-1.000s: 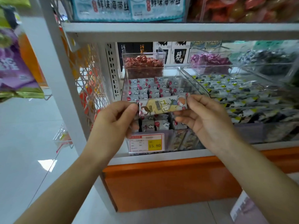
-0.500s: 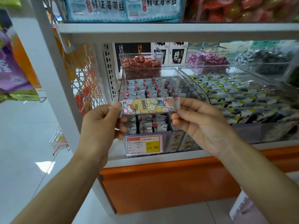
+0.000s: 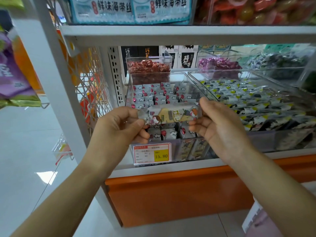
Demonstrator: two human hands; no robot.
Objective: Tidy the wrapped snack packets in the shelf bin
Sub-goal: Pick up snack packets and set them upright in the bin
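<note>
Long snack packet [image 3: 172, 114] held level by both ends, in front of the shelf bin.

White shelf [image 3: 171, 34] runs above and behind the grip. Clear bin [image 3: 157, 73] sits directly behind and below it, with rows of small wrapped packets [image 3: 153, 94] upright inside. Left hand [image 3: 118, 127] pinches the packet's left crimped end and right hand [image 3: 220, 124] the right end, thumbs and fingers narrow on the wrapper. Packet horizontal, printed face toward the person, not in the bin; probably stretched flat to check orientation before placing. Price tag [image 3: 152, 153] just under the grip.
</note>
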